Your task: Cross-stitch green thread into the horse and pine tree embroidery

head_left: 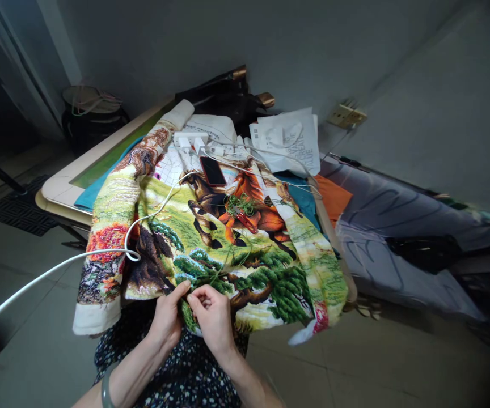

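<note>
A large cross-stitch cloth [205, 241] with running horses, green grass and trees drapes over the table toward my lap, its left side rolled up. My left hand [166, 320] grips its near edge, thumb on top and fingers partly hidden beneath. Just to the right, my right hand [214, 318] is closed in a pinch against the stitched green part. What sits between its fingertips is too small to make out. A tangle of green thread [240, 205] lies on the red-brown horse, and loose green strands run toward my hands.
A phone [212, 171] lies on the cloth below a white power strip [190, 137] with plugged-in chargers. One white cable [58, 272] crosses the rolled side and leaves at left. Behind are paper bags [287, 141]; a wall socket [347, 115] is at right.
</note>
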`<state>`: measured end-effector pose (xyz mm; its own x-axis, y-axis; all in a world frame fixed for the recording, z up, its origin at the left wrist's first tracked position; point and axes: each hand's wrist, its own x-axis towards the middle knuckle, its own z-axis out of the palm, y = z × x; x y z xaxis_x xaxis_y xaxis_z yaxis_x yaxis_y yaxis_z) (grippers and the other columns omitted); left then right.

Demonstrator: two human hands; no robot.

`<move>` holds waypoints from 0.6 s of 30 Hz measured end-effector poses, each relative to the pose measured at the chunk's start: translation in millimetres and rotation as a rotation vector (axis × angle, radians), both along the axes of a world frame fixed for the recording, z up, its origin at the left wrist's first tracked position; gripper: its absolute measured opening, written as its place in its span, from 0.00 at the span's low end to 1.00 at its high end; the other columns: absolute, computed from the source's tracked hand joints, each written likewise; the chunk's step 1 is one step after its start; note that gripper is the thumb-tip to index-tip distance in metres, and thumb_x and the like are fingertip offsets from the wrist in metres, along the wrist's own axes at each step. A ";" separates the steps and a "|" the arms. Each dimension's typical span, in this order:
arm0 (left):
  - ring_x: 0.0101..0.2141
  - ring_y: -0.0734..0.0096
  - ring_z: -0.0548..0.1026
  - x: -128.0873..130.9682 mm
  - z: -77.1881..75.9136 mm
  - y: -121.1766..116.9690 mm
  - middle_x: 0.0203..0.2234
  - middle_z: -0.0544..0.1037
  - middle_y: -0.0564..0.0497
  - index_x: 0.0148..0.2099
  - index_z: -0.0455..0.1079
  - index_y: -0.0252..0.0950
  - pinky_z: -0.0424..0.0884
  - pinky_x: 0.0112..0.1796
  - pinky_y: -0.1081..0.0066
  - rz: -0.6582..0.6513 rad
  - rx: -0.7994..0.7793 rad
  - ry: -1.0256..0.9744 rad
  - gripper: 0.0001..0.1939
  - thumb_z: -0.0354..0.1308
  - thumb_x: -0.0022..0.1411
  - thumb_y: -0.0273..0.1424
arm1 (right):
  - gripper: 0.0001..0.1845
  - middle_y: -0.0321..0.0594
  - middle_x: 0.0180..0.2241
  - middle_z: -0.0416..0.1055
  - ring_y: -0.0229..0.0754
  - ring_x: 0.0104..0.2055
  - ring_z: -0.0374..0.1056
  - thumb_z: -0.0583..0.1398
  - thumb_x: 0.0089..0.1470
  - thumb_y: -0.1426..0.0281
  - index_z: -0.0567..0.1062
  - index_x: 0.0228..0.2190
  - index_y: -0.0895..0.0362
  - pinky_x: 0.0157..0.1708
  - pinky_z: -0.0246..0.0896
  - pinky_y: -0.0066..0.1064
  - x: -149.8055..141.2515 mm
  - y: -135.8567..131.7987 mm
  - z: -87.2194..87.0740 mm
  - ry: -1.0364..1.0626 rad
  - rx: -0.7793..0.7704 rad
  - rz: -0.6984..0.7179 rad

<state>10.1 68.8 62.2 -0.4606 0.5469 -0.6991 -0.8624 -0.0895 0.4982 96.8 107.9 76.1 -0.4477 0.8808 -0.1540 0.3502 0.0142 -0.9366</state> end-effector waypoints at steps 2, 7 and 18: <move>0.24 0.70 0.75 0.3 0.7 0.4 0.21 0.79 0.51 0.26 0.78 0.31 0.71 0.30 0.69 0.005 -0.007 0.002 0.13 0.76 0.37 0.29 | 0.08 0.36 0.22 0.73 0.38 0.24 0.68 0.60 0.53 0.68 0.75 0.23 0.56 0.24 0.62 0.25 0.5 -1.4 -0.5 -0.009 0.055 0.003; 0.23 0.72 0.73 0.9 0.7 0.0 0.21 0.78 0.52 0.26 0.78 0.30 0.70 0.28 0.71 0.005 0.007 -0.014 0.14 0.77 0.36 0.30 | 0.09 0.36 0.22 0.72 0.38 0.24 0.66 0.61 0.52 0.67 0.76 0.24 0.56 0.23 0.62 0.25 1.2 -0.3 -0.3 0.032 -0.002 -0.021; 0.20 0.75 0.70 2.1 1.9 -2.6 0.18 0.75 0.54 0.25 0.75 0.31 0.68 0.23 0.72 -0.012 0.042 -0.046 0.15 0.77 0.38 0.31 | 0.09 0.33 0.18 0.70 0.33 0.19 0.63 0.66 0.43 0.65 0.79 0.24 0.59 0.21 0.61 0.24 1.2 8.7 5.2 0.169 -0.357 -0.036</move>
<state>12.2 66.2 64.1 -0.4217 0.5817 -0.6955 -0.8854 -0.0989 0.4542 98.1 116.5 81.3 -0.4626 0.8008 -0.3804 0.1850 -0.3324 -0.9248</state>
